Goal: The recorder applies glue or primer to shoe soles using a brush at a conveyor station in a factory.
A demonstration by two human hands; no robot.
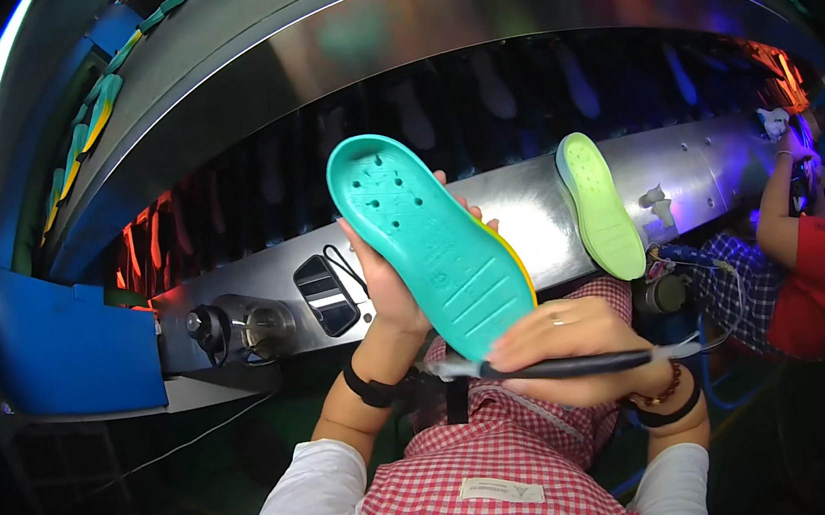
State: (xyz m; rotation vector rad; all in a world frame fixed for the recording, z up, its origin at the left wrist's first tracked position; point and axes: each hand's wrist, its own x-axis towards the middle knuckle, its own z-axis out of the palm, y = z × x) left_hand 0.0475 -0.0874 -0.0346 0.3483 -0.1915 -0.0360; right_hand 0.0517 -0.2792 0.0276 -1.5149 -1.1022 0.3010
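My left hand is closed around a teal shoe sole, its palm under the near side and its fingertips showing past the far edge. The sole is tilted toward me, with several small holes at the rounded end, grooves at the wider end and a yellow side edge. A slim black-handled tool is gripped in my right hand, just by the sole's near end. The tool's pale tip is blurred, so its kind is unclear; whether it touches the sole I cannot tell.
A lime-green sole lies on the metal ledge to the right. On the left stand a phone-like device and a glass jar. Dark soles move behind under a metal hood. A co-worker in red is at the right.
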